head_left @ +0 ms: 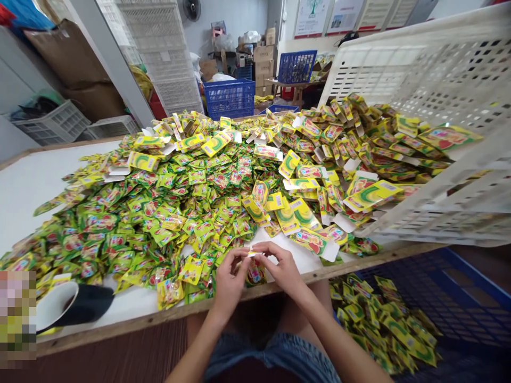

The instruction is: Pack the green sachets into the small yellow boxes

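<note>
Near the table's front edge, my left hand [232, 276] and my right hand [281, 266] meet at a small yellow candy box [255, 273]. Fingers and thumbs of both hands pinch its white end flaps at the top. The box's printed front shows between my hands, partly hidden by them. To the left and ahead lies a large heap of small green packets [167, 213]. On the right are many flattened or open yellow boxes [295, 213], some with white flaps sticking out.
A white crate [431, 69] lies tipped on the right, with boxes spilling from it. Below the table edge, a blue crate [471, 298] holds filled yellow boxes [387, 319]. A dark cup [93, 304] lies on its side at the left. Blue baskets [229, 98] stand behind the table.
</note>
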A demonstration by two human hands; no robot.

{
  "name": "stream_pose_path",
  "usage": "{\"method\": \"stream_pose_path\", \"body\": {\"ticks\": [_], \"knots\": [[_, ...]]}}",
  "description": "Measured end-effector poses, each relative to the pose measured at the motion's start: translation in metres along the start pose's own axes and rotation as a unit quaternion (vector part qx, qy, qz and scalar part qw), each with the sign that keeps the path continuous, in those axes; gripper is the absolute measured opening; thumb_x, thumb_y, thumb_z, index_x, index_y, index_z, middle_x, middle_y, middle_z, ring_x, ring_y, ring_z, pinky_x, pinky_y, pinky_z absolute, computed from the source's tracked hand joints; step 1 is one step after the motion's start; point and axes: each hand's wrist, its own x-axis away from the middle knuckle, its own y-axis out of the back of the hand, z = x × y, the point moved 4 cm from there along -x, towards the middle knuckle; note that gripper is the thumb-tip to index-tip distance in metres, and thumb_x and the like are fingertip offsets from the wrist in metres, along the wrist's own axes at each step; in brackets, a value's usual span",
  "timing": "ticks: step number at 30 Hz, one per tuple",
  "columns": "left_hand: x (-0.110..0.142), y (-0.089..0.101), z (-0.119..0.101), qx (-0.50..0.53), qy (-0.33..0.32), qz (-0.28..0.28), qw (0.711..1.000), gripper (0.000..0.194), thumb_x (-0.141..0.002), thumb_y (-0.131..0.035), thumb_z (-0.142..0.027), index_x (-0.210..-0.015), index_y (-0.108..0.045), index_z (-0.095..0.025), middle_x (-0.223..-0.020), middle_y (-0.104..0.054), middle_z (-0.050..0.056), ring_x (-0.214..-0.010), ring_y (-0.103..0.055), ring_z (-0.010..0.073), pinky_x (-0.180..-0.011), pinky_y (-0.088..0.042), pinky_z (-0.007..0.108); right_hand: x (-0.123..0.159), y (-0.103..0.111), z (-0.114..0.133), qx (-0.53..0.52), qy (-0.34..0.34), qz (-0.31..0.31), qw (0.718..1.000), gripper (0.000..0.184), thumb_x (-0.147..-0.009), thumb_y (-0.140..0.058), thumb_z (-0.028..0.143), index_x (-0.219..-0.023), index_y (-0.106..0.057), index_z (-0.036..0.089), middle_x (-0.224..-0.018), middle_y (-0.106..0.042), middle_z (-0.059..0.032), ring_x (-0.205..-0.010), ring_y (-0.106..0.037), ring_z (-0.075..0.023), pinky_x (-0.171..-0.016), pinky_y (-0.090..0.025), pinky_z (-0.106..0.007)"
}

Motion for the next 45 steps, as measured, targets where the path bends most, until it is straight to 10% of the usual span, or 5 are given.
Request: {"method": "stream_pose_path", "body": {"ticks": [19,24,30,39,45], "knots": [[0.005,0.005,0.007,-0.059,-0.015,-0.03,0.998,0.013,-0.079,-0.061,-0.023,-0.089,-0.068,-0.02,-0.093,-0.067,0.005,-0.092,-0.061,0.0191,-0.083,-0.048,0.032,0.009,-0.008,0.003,0.01,-0.016,-0.019,1.0,0.015,-0.085,-0.051,0.025,-0.091,-0.063,0.019,-0.089,-0.066,-0.0044,-0.084,-0.06,-0.018,-0.077,-0.047,-0.03],[0.015,0.005,0.004,-0.08,-0.058,-0.045,0.994,0.033,-0.083,-0.056,-0.021,-0.116,-0.056,-0.023,-0.118,-0.059,0.008,-0.105,-0.058,0.0208,-0.092,-0.045,0.038,0.052,0.076,0.032,0.194,-0.027,-0.121,0.973,0.02,-0.088,-0.044,0.029,-0.09,-0.062,0.022,-0.09,-0.065,-0.0052,-0.084,-0.06,-0.0195,-0.076,-0.046,-0.032],[0.014,-0.003,0.0,-0.169,-0.1,0.007,0.981,0.017,-0.083,-0.054,-0.017,-0.098,-0.064,-0.02,-0.106,-0.063,0.007,-0.105,-0.056,0.0208,-0.094,-0.043,0.037,0.102,0.177,0.009,0.572,-0.146,-0.117,0.799,0.029,-0.082,-0.045,0.042,-0.084,-0.065,0.021,-0.083,-0.063,-0.0103,-0.076,-0.056,-0.0286,-0.067,-0.042,-0.04],[0.019,0.002,0.0,-0.191,-0.115,0.012,0.975,0.019,-0.085,-0.05,-0.015,-0.1,-0.06,-0.02,-0.105,-0.062,0.008,-0.105,-0.056,0.0198,-0.093,-0.043,0.037,0.04,0.122,-0.022,0.632,-0.112,-0.105,0.76,0.045,-0.08,-0.052,0.037,-0.121,-0.047,0.02,-0.109,-0.057,-0.0125,-0.099,-0.049,-0.0319,-0.085,-0.031,-0.048],[0.026,-0.02,-0.017,-0.281,-0.191,0.102,0.935,0.059,-0.078,-0.059,-0.024,-0.132,-0.036,-0.02,-0.129,-0.051,0.014,-0.124,-0.042,0.0266,-0.107,-0.023,0.051,0.071,0.095,0.015,0.562,-0.036,-0.007,0.826,0.048,-0.073,-0.059,0.036,-0.119,-0.051,0.024,-0.109,-0.058,-0.0108,-0.099,-0.05,-0.0326,-0.08,-0.036,-0.045]]}}
